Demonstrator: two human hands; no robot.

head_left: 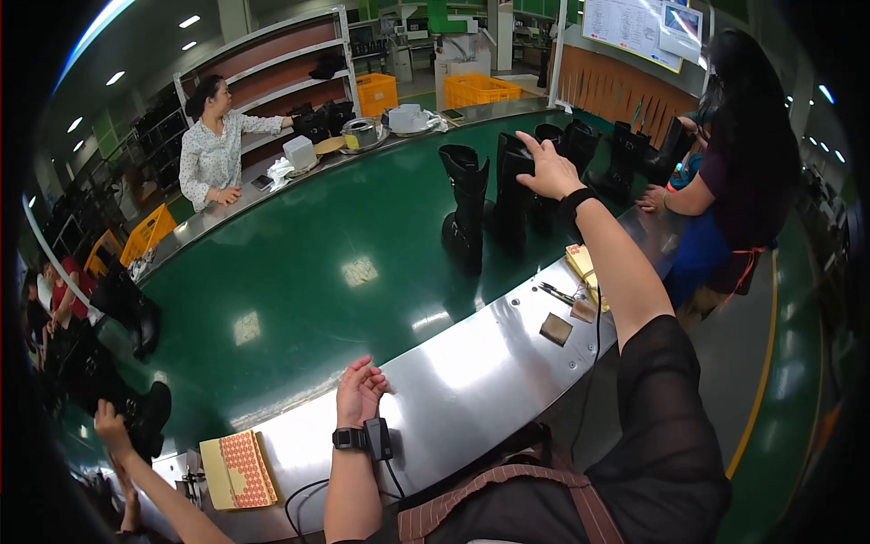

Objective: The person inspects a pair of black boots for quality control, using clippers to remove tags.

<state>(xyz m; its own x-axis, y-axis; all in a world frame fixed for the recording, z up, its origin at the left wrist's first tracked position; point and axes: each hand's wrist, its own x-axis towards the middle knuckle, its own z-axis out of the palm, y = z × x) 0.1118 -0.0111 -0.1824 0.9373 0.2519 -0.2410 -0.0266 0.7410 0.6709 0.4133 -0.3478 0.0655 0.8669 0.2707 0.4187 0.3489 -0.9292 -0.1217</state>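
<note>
Over the metal ledge, my left hand [362,392] is palm up with fingers loosely curled and apart, holding nothing. My right hand [552,170] reaches forward across the green belt [362,208], fingers spread. It is at the top of a tall black boot [509,195]; whether the fingertips touch the shaft cannot be made out. Just left of that boot stands another tall black boot [466,213], upright. Further black boots [580,143] stand beyond my right hand, partly hidden by it.
Sticker sheets [238,469] lie on the ledge at left; a brown pad [555,329] and tweezers [557,294] lie at right. A co-worker [752,154] handles boots at right, another [213,150] stands across the belt. A third person's hand [112,428] is near boots [149,412] at lower left.
</note>
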